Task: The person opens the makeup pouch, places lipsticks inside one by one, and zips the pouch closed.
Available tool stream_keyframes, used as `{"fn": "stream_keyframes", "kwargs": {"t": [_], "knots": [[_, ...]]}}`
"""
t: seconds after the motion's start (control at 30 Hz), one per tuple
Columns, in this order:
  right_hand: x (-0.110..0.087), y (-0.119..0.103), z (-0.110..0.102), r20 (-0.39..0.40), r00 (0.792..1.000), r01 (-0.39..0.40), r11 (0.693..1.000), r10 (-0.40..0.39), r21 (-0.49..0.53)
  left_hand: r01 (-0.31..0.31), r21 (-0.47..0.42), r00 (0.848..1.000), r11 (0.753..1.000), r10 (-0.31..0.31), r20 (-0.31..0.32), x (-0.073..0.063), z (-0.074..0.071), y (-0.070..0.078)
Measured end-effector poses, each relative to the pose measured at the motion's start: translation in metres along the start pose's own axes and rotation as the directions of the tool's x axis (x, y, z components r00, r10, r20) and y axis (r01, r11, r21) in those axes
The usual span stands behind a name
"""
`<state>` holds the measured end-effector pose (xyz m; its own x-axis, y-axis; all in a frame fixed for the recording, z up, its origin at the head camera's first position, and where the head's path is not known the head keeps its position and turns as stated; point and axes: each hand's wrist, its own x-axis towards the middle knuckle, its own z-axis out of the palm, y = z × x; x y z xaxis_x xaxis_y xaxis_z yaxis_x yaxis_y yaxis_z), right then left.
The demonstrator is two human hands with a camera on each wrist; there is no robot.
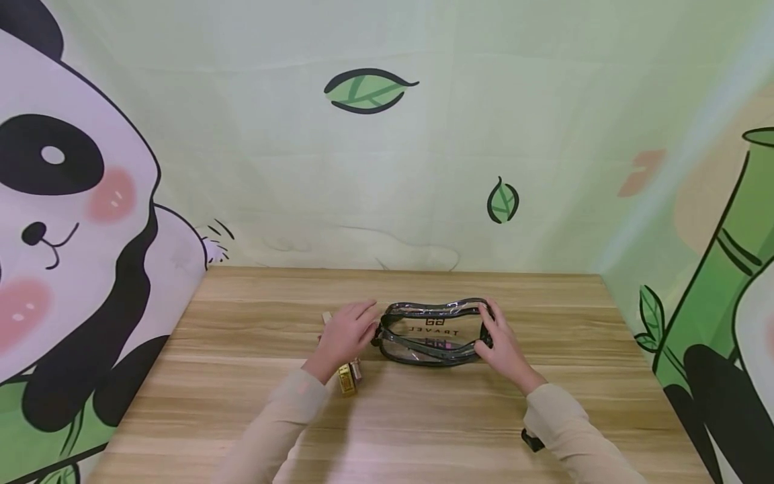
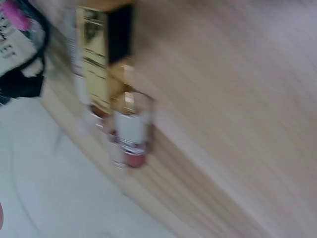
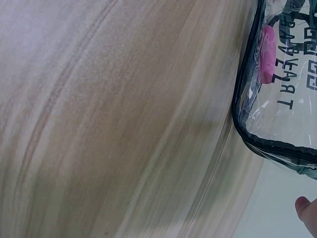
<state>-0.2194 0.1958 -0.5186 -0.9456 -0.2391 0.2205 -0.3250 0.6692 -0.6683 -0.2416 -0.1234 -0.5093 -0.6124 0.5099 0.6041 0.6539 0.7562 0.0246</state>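
Note:
A clear plastic pouch with black trim and "TRAVEL" lettering stands on the table, its top gaping open. My right hand holds the pouch's right end, thumb at the front rim and fingers at the back rim. At the pouch's left end is my left hand, fingers extended close to the black trim. Below that hand lie a gold box and small tubes, partly hidden by it. The left wrist view shows a lipstick-like tube beside the gold box. Something pink shows through the pouch's clear wall.
The wood-grain table ends at a cloth backdrop printed with a panda, leaves and bamboo. A small black object shows by the right sleeve.

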Motion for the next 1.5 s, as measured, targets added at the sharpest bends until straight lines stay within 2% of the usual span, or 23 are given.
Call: {"fn": "stream_keyframes", "kwargs": {"t": [0.1, 0.2, 0.27, 0.43, 0.53, 0.63, 0.77, 0.83, 1.1, 1.33, 1.37, 1.5], "knots": [[0.0, 0.0, 0.0, -0.004, 1.0, 0.004, 1.0, -0.004, -0.001, 0.07, -0.002, 0.996, 0.998, -0.07, 0.06, -0.011, -0.002, -0.009], [0.0, 0.001, 0.001, -0.014, 1.0, 0.012, 1.0, -0.012, -0.006, 0.143, -0.002, 0.982, 0.99, -0.141, 0.126, -0.021, -0.003, -0.018], [0.0, 0.001, 0.001, -0.018, 1.0, 0.017, 1.0, -0.017, -0.007, 0.19, -0.002, 0.966, 0.982, -0.186, 0.177, -0.027, -0.005, -0.022], [0.0, 0.0, 0.001, -0.009, 1.0, 0.013, 1.0, -0.013, -0.012, 0.254, 0.024, 0.931, 0.967, -0.251, 0.264, -0.042, -0.009, -0.03], [0.0, 0.0, 0.001, -0.012, 1.0, 0.017, 1.0, -0.017, -0.013, 0.263, 0.062, 0.918, 0.963, -0.269, 0.29, -0.051, -0.009, -0.035], [0.0, 0.001, 0.001, -0.018, 1.0, 0.021, 1.0, -0.021, -0.013, 0.262, 0.091, 0.911, 0.961, -0.277, 0.304, -0.059, -0.007, -0.039], [0.0, 0.001, 0.001, -0.017, 1.0, 0.017, 1.0, -0.018, -0.013, 0.264, 0.092, 0.908, 0.96, -0.279, 0.313, -0.068, -0.004, -0.043], [0.0, 0.001, 0.0, -0.016, 1.0, 0.017, 1.0, -0.017, -0.013, 0.267, 0.091, 0.9, 0.959, -0.282, 0.332, -0.073, -0.003, -0.044], [0.0, 0.0, 0.0, -0.019, 1.0, 0.021, 1.0, -0.021, -0.01, 0.281, 0.123, 0.841, 0.952, -0.307, 0.446, -0.087, 0.001, -0.049], [0.0, 0.001, 0.001, -0.016, 1.0, 0.016, 1.0, -0.016, -0.004, 0.353, 0.088, 0.795, 0.932, -0.348, 0.496, -0.098, 0.001, -0.046], [0.0, 0.001, 0.001, -0.015, 1.0, 0.015, 1.0, -0.015, -0.003, 0.362, 0.087, 0.79, 0.928, -0.355, 0.499, -0.099, 0.001, -0.046], [0.0, 0.002, 0.001, -0.013, 1.0, 0.01, 1.0, -0.01, 0.001, 0.372, 0.089, 0.793, 0.924, -0.366, 0.487, -0.1, 0.001, -0.044]]}}
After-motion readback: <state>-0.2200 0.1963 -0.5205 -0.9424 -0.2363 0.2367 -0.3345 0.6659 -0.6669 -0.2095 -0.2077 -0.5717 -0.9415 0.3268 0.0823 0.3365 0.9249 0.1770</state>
